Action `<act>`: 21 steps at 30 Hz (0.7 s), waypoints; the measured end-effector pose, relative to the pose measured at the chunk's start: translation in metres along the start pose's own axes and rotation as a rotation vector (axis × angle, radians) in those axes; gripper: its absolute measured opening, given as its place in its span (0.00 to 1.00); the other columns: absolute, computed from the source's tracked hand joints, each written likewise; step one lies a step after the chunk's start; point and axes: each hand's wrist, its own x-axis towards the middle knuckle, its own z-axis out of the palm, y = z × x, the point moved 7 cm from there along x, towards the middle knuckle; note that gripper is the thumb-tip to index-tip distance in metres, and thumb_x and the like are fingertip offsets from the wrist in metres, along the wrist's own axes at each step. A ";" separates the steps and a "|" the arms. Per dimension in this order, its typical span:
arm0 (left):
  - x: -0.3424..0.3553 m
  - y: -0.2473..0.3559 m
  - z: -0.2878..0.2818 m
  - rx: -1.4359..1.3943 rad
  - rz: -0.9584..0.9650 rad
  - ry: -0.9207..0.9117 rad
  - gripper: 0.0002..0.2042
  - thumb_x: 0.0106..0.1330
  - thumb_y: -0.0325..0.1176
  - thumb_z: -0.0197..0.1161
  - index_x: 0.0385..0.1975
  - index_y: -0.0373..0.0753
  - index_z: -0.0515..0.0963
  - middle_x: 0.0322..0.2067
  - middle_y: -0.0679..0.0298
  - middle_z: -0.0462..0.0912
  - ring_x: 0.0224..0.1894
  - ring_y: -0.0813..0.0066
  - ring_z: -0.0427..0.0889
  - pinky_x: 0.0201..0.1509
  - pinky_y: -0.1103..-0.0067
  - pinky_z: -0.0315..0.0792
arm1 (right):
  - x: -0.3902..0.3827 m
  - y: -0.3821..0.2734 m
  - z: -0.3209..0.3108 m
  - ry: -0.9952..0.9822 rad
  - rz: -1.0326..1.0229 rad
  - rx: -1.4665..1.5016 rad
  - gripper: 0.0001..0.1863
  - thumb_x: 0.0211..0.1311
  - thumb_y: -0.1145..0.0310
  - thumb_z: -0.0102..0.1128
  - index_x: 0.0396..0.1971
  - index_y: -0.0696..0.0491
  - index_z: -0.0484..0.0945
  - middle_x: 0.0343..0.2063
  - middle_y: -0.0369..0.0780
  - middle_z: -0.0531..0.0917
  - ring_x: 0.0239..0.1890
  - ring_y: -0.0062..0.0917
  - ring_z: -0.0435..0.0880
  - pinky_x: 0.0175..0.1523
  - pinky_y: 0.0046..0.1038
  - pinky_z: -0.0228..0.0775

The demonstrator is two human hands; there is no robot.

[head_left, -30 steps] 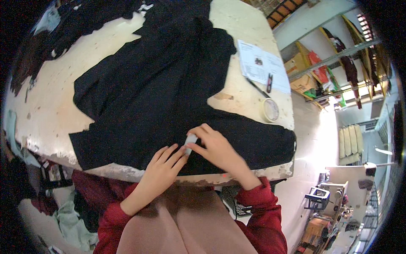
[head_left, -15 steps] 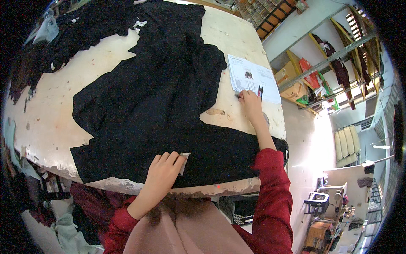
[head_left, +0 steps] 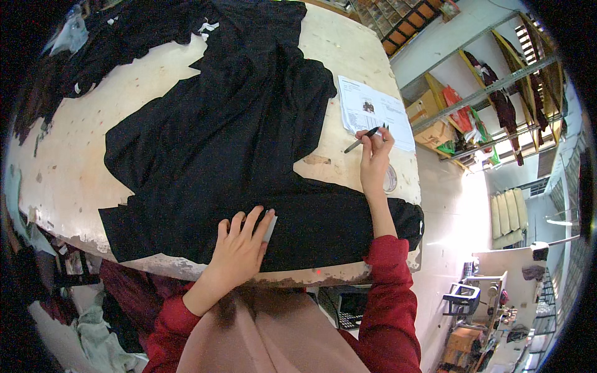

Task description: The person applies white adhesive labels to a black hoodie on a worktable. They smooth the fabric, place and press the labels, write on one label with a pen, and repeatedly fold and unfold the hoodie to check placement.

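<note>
A large black garment piece (head_left: 211,137) lies spread over the pale worktable, its lower strip running along the near edge. On that strip rests my left hand (head_left: 239,242), fingers spread and pressed lightly on the cloth. A small whitish slip (head_left: 270,229) shows beside its index finger and thumb; whether they touch it is hard to tell. My right hand (head_left: 375,158) is raised at the table's right side, closed on a dark pen (head_left: 360,140) that points left. Just behind it are printed sheets (head_left: 376,109), partly covered by the fingers.
A clear roll of tape (head_left: 390,179) sits by my right wrist. More dark cloth (head_left: 93,56) is heaped at the far left with a plastic bag (head_left: 71,34). Shelving with boxes (head_left: 429,118) stands beyond the table's right edge. Loose fabric (head_left: 102,336) lies below at left.
My right hand has picked the pen up off the table by the sheets and turned with it. My left hand has shifted slightly and its fingers have spread more.
</note>
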 end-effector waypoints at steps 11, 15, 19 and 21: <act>-0.058 0.003 -0.004 0.027 0.001 0.315 0.18 0.59 0.35 0.63 0.51 0.42 0.77 0.56 0.66 0.73 0.59 0.67 0.69 0.59 0.63 0.57 | -0.066 -0.101 0.023 -0.251 0.558 1.730 0.19 0.67 0.62 0.49 0.55 0.53 0.69 0.34 0.34 0.77 0.30 0.19 0.72 0.34 0.19 0.63; -0.066 0.003 0.008 0.068 0.019 0.298 0.19 0.60 0.39 0.64 0.51 0.43 0.78 0.55 0.67 0.74 0.58 0.69 0.69 0.58 0.65 0.58 | -0.112 -0.128 0.076 -0.641 0.772 1.136 0.14 0.68 0.58 0.54 0.43 0.53 0.73 0.22 0.34 0.74 0.18 0.14 0.66 0.22 0.17 0.51; -0.065 0.007 0.010 0.067 0.058 0.378 0.17 0.58 0.40 0.65 0.47 0.43 0.80 0.52 0.69 0.75 0.56 0.71 0.70 0.58 0.65 0.59 | -0.143 -0.146 0.110 -0.892 0.663 1.002 0.09 0.66 0.66 0.58 0.35 0.56 0.72 0.18 0.32 0.75 0.13 0.11 0.70 0.15 0.13 0.54; -0.063 0.008 0.009 0.078 0.035 0.397 0.15 0.57 0.41 0.66 0.43 0.45 0.81 0.49 0.70 0.77 0.54 0.71 0.72 0.57 0.66 0.60 | -0.147 -0.137 0.111 -0.946 0.481 0.710 0.09 0.62 0.70 0.63 0.31 0.55 0.72 0.15 0.32 0.75 0.13 0.10 0.70 0.16 0.12 0.55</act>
